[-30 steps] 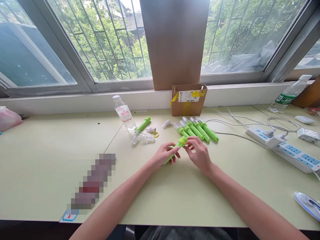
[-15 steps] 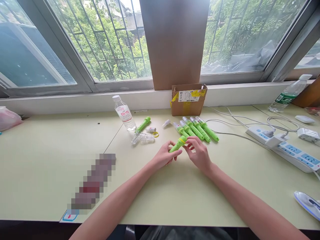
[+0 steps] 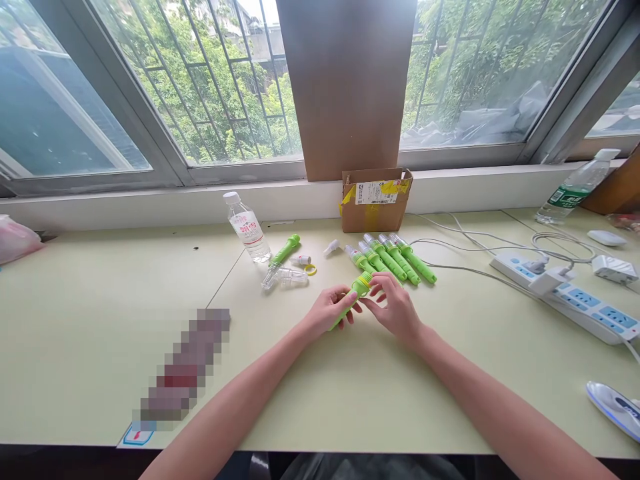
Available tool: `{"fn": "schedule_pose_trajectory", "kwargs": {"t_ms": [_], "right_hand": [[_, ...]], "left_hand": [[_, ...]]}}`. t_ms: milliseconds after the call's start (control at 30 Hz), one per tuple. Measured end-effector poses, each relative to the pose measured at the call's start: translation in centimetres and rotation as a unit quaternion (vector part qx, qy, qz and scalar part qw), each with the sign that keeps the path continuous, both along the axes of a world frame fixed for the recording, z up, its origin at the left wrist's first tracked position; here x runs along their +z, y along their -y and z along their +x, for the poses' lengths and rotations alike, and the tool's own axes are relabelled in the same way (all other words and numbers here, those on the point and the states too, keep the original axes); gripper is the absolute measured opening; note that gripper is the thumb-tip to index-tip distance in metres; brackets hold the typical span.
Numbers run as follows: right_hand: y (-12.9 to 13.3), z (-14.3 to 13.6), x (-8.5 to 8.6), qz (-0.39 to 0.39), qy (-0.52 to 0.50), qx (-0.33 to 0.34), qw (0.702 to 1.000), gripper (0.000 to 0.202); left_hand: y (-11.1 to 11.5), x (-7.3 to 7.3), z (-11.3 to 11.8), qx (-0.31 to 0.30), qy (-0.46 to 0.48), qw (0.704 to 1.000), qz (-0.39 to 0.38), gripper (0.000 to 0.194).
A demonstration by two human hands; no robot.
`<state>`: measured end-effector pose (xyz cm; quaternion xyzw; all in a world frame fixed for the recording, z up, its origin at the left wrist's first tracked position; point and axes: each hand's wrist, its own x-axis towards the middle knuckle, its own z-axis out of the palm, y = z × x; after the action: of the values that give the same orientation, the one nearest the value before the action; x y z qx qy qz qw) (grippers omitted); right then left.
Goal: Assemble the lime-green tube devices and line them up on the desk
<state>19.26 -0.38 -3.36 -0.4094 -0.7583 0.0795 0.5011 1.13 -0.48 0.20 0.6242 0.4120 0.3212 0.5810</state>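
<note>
My left hand (image 3: 327, 310) is wrapped around a green plastic tube (image 3: 358, 288), its thumb lying along the side. The tube tilts up to the right and has a threaded end with a yellow ring around it. At that end, my right hand (image 3: 395, 303) has curled fingertips against the ring and threads, its thumb just below. Beyond my hands lie several similar green tubes with clear tips (image 3: 390, 259). To the left are another green tube (image 3: 285, 250), clear plastic caps (image 3: 293, 277), a small white-and-clear piece (image 3: 301, 260) and a loose yellow ring (image 3: 311, 270).
A cardboard box (image 3: 373, 217) stands against the wall, and a water bottle (image 3: 249, 230) is at back left. On the right are a power strip (image 3: 570, 293) with cables, a green-labelled bottle (image 3: 567, 193) and a white-and-blue device (image 3: 615, 410). A small clear piece (image 3: 331, 247) lies near the box.
My left hand has shifted its grip, the thumb now further up the tube and more of its lower end showing. My right fingertips remain at the threaded end.
</note>
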Motion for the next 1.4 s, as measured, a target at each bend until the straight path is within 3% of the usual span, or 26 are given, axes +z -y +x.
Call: {"fn": "schedule_pose_trajectory", "kwargs": {"t_ms": [333,633,1100,1400], "right_hand": [[-0.04,-0.01,-0.29,0.017,-0.007,-0.016,1.000,0.005],[0.02,-0.01,-0.13,0.024,-0.002,-0.025,0.999,0.004],[0.02,0.06,-0.08,0.033,-0.007,-0.035,0.999,0.003],[0.03,-0.04,-0.13,0.041,-0.003,-0.032,0.999,0.001]], "left_hand": [[-0.09,-0.18,-0.14,0.006,-0.036,0.999,0.000,0.041],[-0.08,-0.44,-0.02,0.030,-0.008,0.999,-0.010,0.037],[0.06,0.24,0.03,-0.002,-0.009,1.000,-0.006,0.043],[-0.15,-0.61,-0.12,0.015,-0.014,1.000,-0.014,0.039]]}}
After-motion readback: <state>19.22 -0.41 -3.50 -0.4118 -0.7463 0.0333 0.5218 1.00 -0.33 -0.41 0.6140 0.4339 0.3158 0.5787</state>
